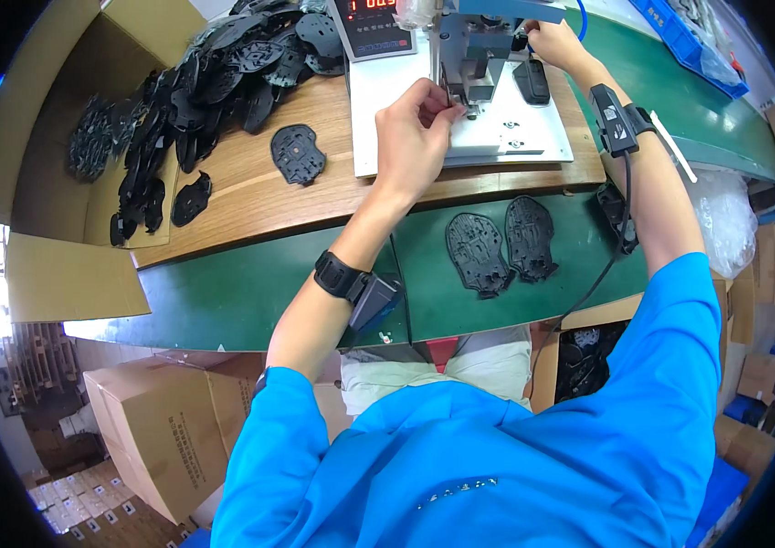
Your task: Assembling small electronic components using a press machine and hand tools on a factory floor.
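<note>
Centre stage, the bench press (481, 64) stood on its white base (547, 144), and the left hand (413, 137) had thumb and fingers drawn narrow right at the tooling (472, 111); whatever they held stayed hidden. The right hand (559, 44) curled by the black knob (520, 42), grip impossible to tell. Danger there: an ill-timed stroke could have nipped those fingertips! Nearer the body, two black shells (479, 252) lay side by side.

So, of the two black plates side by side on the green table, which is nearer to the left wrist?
The left plate; the right plate lies farther from the left wrist.
</note>
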`<action>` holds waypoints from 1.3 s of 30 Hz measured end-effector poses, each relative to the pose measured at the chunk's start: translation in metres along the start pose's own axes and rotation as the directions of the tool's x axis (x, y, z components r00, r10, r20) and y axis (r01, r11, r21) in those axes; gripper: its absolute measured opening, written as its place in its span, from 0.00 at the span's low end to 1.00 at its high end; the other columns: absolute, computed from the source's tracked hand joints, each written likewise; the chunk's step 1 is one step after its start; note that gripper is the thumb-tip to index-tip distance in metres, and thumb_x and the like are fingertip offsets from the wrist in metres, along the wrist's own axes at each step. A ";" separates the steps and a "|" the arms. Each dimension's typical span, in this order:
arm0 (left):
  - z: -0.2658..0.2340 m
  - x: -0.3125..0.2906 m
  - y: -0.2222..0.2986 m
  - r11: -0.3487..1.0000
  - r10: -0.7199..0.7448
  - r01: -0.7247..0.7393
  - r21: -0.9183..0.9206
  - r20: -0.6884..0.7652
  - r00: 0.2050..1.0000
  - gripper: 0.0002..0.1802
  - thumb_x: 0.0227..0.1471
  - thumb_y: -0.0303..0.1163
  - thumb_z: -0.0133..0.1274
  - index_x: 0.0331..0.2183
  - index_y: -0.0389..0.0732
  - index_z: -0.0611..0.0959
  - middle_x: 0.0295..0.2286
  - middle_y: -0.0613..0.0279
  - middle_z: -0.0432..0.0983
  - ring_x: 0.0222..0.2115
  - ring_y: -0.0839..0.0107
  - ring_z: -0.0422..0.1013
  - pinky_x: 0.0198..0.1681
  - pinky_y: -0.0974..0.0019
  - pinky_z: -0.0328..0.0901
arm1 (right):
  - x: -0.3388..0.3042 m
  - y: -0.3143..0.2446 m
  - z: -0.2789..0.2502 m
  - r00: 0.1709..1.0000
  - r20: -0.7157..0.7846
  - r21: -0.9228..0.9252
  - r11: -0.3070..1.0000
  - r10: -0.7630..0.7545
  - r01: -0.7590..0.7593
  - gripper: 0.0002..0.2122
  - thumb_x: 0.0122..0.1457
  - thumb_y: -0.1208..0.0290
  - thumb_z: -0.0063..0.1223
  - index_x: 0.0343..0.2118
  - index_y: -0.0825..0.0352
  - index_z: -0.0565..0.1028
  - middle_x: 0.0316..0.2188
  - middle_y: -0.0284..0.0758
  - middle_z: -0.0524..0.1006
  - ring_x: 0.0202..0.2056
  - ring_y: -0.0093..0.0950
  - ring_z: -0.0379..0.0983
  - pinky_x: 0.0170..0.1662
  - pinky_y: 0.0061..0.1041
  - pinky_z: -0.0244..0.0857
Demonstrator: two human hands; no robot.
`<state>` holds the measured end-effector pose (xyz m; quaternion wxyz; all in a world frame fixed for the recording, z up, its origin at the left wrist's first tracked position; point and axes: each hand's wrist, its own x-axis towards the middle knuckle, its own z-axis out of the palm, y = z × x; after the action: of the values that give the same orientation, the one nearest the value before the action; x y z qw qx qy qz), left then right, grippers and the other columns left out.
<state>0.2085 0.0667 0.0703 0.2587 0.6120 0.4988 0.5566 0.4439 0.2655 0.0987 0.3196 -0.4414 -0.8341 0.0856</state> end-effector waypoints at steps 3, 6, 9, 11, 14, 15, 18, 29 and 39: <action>-0.008 0.000 0.011 0.996 -0.092 0.093 -0.016 0.054 0.994 0.04 0.53 0.23 0.62 0.32 0.34 0.82 0.22 0.60 0.82 0.23 0.79 0.75 0.27 0.72 0.68 | -0.001 -0.001 0.005 1.000 -0.026 0.043 0.999 0.003 -0.002 0.12 0.53 0.84 0.47 0.36 0.69 0.81 0.32 0.49 0.82 0.38 0.46 0.81 0.41 0.38 0.75; -0.010 0.001 0.020 0.997 -0.066 0.062 0.052 0.090 0.994 0.06 0.53 0.24 0.62 0.35 0.33 0.84 0.25 0.58 0.84 0.26 0.77 0.79 0.29 0.71 0.70 | 0.000 0.013 0.009 0.997 -0.067 0.085 0.996 0.028 -0.023 0.12 0.53 0.83 0.47 0.37 0.69 0.81 0.33 0.50 0.82 0.38 0.47 0.81 0.42 0.38 0.74; -0.008 0.000 0.022 0.975 0.085 -0.095 0.203 0.062 0.995 0.06 0.54 0.25 0.63 0.34 0.33 0.86 0.25 0.57 0.84 0.28 0.75 0.80 0.30 0.71 0.71 | 0.004 0.031 0.016 0.989 -0.078 -0.156 0.979 0.123 -0.134 0.25 0.58 0.78 0.46 0.59 0.54 0.75 0.41 0.52 0.81 0.44 0.50 0.78 0.50 0.42 0.71; -0.014 -0.002 0.017 0.978 0.084 -0.091 0.190 0.044 0.996 0.06 0.54 0.25 0.62 0.34 0.33 0.86 0.26 0.57 0.84 0.28 0.74 0.80 0.30 0.70 0.71 | 0.006 0.027 0.020 0.986 -0.008 -0.205 0.965 0.166 -0.164 0.25 0.57 0.78 0.46 0.58 0.55 0.75 0.41 0.51 0.81 0.44 0.49 0.78 0.50 0.42 0.71; -0.026 -0.006 0.007 0.979 0.076 -0.077 0.191 0.012 0.997 0.06 0.54 0.25 0.62 0.34 0.32 0.87 0.27 0.57 0.85 0.29 0.74 0.80 0.31 0.70 0.72 | 0.009 0.015 0.034 0.997 -0.065 -0.105 0.994 0.033 -0.040 0.10 0.55 0.76 0.47 0.36 0.69 0.80 0.33 0.51 0.81 0.37 0.50 0.78 0.43 0.43 0.71; -0.019 -0.005 0.010 0.982 0.082 -0.085 0.168 0.022 0.996 0.06 0.54 0.25 0.62 0.34 0.32 0.87 0.27 0.56 0.85 0.29 0.74 0.81 0.32 0.69 0.72 | 0.007 0.037 0.028 0.996 -0.074 -0.124 0.991 0.046 -0.055 0.10 0.55 0.76 0.47 0.36 0.69 0.80 0.33 0.51 0.81 0.37 0.50 0.78 0.43 0.43 0.71; -0.013 -0.003 0.015 0.993 0.047 -0.052 0.111 0.044 0.998 0.06 0.54 0.24 0.62 0.35 0.32 0.87 0.27 0.56 0.85 0.28 0.74 0.81 0.32 0.69 0.72 | 0.009 0.067 0.025 0.995 -0.064 -0.236 0.968 0.073 -0.086 0.10 0.55 0.77 0.47 0.36 0.69 0.80 0.33 0.51 0.81 0.37 0.51 0.78 0.44 0.43 0.71; -0.018 0.001 0.016 0.976 0.083 -0.098 0.193 0.082 0.993 0.05 0.55 0.20 0.58 0.35 0.31 0.85 0.30 0.56 0.86 0.32 0.72 0.82 0.38 0.70 0.74 | -0.001 0.000 0.009 0.995 -0.095 0.077 0.997 0.018 -0.011 0.13 0.55 0.82 0.46 0.40 0.66 0.81 0.34 0.50 0.82 0.41 0.49 0.80 0.45 0.40 0.73; -0.011 0.000 0.012 0.994 0.066 -0.070 0.089 0.049 0.997 0.04 0.56 0.20 0.58 0.35 0.31 0.85 0.31 0.56 0.86 0.33 0.73 0.82 0.38 0.71 0.73 | -0.003 0.000 0.006 0.995 -0.076 0.066 0.996 0.072 -0.067 0.14 0.56 0.81 0.47 0.43 0.66 0.80 0.37 0.51 0.82 0.43 0.50 0.79 0.47 0.40 0.72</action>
<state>0.2018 0.0598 0.0831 0.2231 0.6523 0.4962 0.5278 0.4419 0.2642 0.0929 0.3625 -0.4630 -0.8019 0.1058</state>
